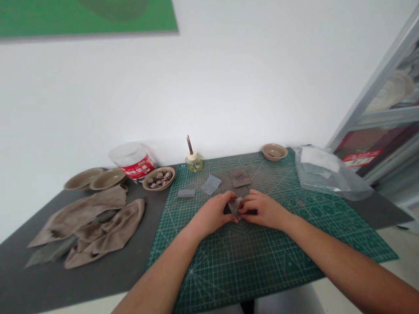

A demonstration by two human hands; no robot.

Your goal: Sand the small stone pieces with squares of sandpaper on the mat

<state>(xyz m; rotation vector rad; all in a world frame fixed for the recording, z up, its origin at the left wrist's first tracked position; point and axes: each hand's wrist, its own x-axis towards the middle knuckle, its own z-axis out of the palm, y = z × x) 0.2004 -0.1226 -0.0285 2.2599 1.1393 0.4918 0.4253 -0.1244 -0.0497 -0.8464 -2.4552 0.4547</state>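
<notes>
Both my hands meet over the middle of a green cutting mat (262, 261). My left hand (214, 213) and my right hand (263, 209) pinch a small grey-brown piece (235, 206) between their fingertips, just above the mat. The fingers of both hands are closed on it, and a dark object shows under them that I cannot make out. Small grey sandpaper squares (211, 184) and a brown square (240, 178) lie on the mat just beyond the hands.
Crumpled brown cloths (94, 222) lie at the left on the dark table. Behind them stand two shallow dishes (94, 179), a white tub with a red label (132, 161) and a bowl of small stones (159, 178). A small jar with a stick (194, 161), another bowl (274, 151) and a clear plastic bag (324, 172) sit at the back.
</notes>
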